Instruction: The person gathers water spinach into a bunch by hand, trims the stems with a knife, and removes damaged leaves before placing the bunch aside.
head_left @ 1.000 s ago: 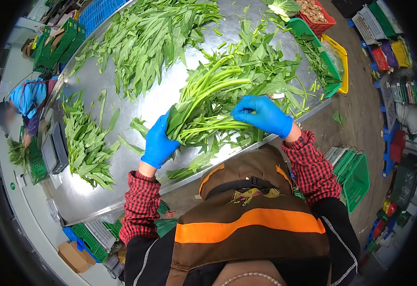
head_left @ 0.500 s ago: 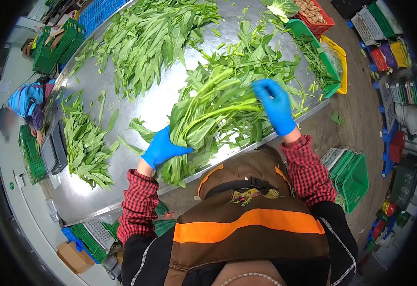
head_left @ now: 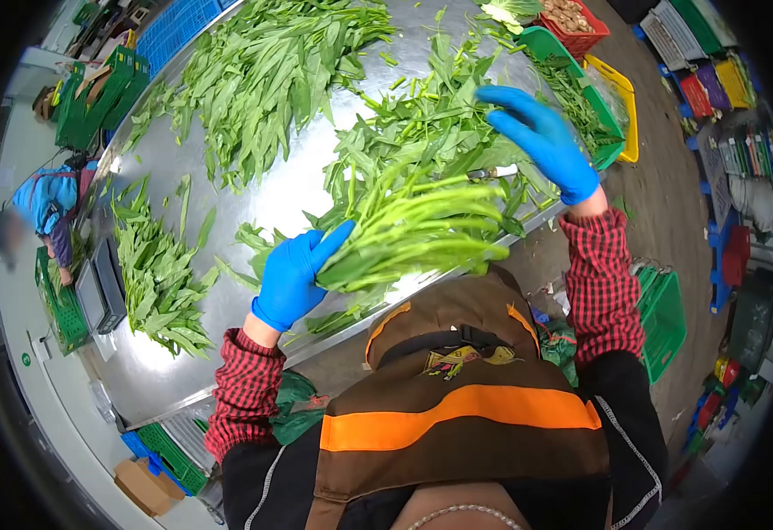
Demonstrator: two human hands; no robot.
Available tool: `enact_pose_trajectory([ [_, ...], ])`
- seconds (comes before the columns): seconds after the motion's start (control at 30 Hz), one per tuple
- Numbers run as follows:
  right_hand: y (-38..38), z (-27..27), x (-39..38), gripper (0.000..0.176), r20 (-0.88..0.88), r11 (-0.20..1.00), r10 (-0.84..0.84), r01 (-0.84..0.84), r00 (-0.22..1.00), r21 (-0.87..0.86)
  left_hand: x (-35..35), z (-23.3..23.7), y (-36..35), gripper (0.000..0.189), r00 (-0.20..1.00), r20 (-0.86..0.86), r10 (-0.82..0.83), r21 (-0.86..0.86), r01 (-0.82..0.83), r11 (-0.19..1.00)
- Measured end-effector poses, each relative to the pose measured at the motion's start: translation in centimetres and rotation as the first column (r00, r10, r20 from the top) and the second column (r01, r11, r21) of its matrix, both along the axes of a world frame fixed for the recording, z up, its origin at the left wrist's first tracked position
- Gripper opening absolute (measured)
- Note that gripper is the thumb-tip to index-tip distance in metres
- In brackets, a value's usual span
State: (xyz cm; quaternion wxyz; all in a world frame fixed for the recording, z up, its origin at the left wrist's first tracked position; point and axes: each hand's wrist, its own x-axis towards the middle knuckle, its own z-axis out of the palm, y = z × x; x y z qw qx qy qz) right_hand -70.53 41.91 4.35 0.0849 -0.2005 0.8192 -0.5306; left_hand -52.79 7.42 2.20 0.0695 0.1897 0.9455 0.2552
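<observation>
I see the left hand (head_left: 298, 272) holding the leafy bunch (head_left: 413, 231) toward its three o'clock; the right hand (head_left: 545, 141), at two o'clock, spreads empty. Bunch seems light, bruisable: grasp stems (head_left: 461, 210) softly.

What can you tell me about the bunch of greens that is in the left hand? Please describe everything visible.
The bunch of greens has long, smooth-looking, pale green stems and darker leaves near the left hand, which grips it. The stems fan out sideways, their ends pointing toward the picture's right, and look blurred. It lies across the view near the front edge of the metal table; whether it touches the table is unclear. The right hand is apart from it.
</observation>
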Motion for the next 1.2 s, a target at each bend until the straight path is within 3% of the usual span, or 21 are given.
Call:
enact_pose_trajectory([
  [0.1, -2.8, -1.0, -0.2, 0.052, -0.084, 0.935, 0.35, -0.343, 0.933, 0.089, -0.3, 2.0, 0.7, 0.082, 0.969, -0.135, -0.208, -0.235, 0.173, 0.956],
  [0.2, -4.6, -4.5, 0.6, 0.058, -0.166, 0.857, 0.452, -0.375, 0.876, 0.353, -0.4, 3.5, 1.3, 0.07, 0.88, -0.269, -0.392, -0.396, 0.27, 0.878],
  [0.27, -5.2, -5.8, 2.2, 0.063, 0.412, 0.738, 0.598, -0.673, 0.688, 0.051, -0.4, 3.6, 1.1, 0.07, 0.848, -0.323, -0.421, -0.388, 0.287, 0.876],
  [0.37, -5.0, -8.9, 3.3, 0.064, 0.506, 0.762, 0.554, -0.647, 0.661, 0.011, -0.5, 3.7, 0.4, 0.069, 0.811, -0.369, -0.454, -0.404, 0.3, 0.864],
  [0.43, -4.5, -5.6, 2.7, 0.056, 0.625, 0.835, 0.412, -0.549, 0.663, 0.032, -0.1, 3.8, 0.1, 0.07, 0.789, -0.378, -0.485, -0.454, 0.298, 0.84],
  [0.5, -3.3, -1.9, 1.1, 0.043, 0.402, 0.84, 0.168, -0.345, 0.9, 0.419, -0.1, 4.0, 0.1, 0.071, 0.789, -0.356, -0.501, -0.474, 0.31, 0.824],
  [0.53, -3.2, -1.4, 0.6, 0.043, 0.403, 0.839, 0.17, -0.347, 0.9, 0.421, -0.2, 4.1, 0.1, 0.071, 0.782, -0.338, -0.525, -0.496, 0.326, 0.805],
  [0.57, -3.2, -0.9, 0.1, 0.043, 0.008, 0.916, 0.118, -0.112, 0.993, 0.385, -0.4, 4.0, 0.3, 0.071, 0.78, -0.34, -0.525, -0.495, 0.326, 0.805],
  [0.6, -3.1, -0.6, 0.0, 0.043, -0.382, 0.962, 0.008, 0.097, 0.924, 0.255, -0.6, 4.0, 0.5, 0.072, 0.763, -0.358, -0.539, -0.486, 0.341, 0.805],
  [0.63, -3.7, -0.7, 0.3, 0.043, -0.385, 0.961, 0.002, 0.105, 0.923, 0.257, -0.9, 4.0, 0.7, 0.072, 0.743, -0.376, -0.554, -0.477, 0.357, 0.803],
  [0.7, -6.2, -1.7, 1.6, 0.053, -0.323, 0.91, 0.402, -0.335, 0.857, 0.246, -1.7, 4.1, 1.1, 0.072, 0.705, -0.419, -0.572, -0.465, 0.374, 0.803],
  [0.73, -6.7, -3.1, 2.1, 0.063, 0.045, 0.804, 0.539, -0.529, 0.841, 0.272, -2.1, 4.2, 1.3, 0.072, 0.673, -0.461, -0.578, -0.453, 0.382, 0.806],
  [0.77, -7.0, -5.2, 2.7, 0.073, 0.406, 0.675, 0.597, -0.707, 0.692, 0.213, -2.4, 4.2, 1.4, 0.072, 0.671, -0.466, -0.577, -0.449, 0.382, 0.808],
  [0.83, -6.3, -9.8, 5.0, 0.075, 0.796, 0.633, 0.54, -0.755, 0.274, -0.17, -3.0, 4.1, 0.9, 0.072, 0.649, -0.501, -0.572, -0.442, 0.376, 0.814],
  [0.9, -4.7, -10.1, 8.0, 0.084, 0.812, 0.766, 0.584, -0.341, 0.013, -0.545, -3.1, 3.4, -0.1, 0.071, 0.701, -0.435, -0.565, -0.495, 0.338, 0.801],
  [0.97, -3.9, -9.3, 8.9, 0.084, 0.797, 0.76, 0.604, -0.289, -0.013, -0.582, -3.5, 2.4, -1.0, 0.072, 0.736, -0.43, -0.522, -0.479, 0.304, 0.823],
  [1.03, -3.1, -6.4, 9.8, 0.077, 0.753, 0.764, 0.645, -0.094, 0.132, -0.638, -4.2, 1.8, -1.7, 0.071, 0.762, -0.394, -0.514, -0.503, 0.289, 0.814],
  [1.1, -3.4, -4.5, 10.5, 0.072, 0.661, 0.681, 0.695, -0.551, 0.281, -0.482, -5.0, 1.2, -1.8, 0.07, 0.774, -0.39, -0.5, -0.48, 0.293, 0.827],
  [1.13, -4.3, -2.8, 11.7, 0.074, 0.777, 0.73, 0.584, -0.572, 0.236, -0.375, -5.3, 1.0, -1.8, 0.069, 0.793, -0.369, -0.485, -0.473, 0.289, 0.832],
  [1.17, -5.3, -1.1, 12.9, 0.064, 0.706, 0.796, 0.554, -0.529, 0.441, -0.295, -5.8, 0.6, -1.8, 0.069, 0.795, -0.372, -0.478, -0.474, 0.28, 0.835],
  [1.2, -5.2, -2.0, 13.5, 0.057, 0.748, 0.838, 0.505, -0.451, 0.43, -0.307, -6.4, 0.1, -1.8, 0.065, 0.813, -0.401, -0.421, -0.446, 0.228, 0.865],
])
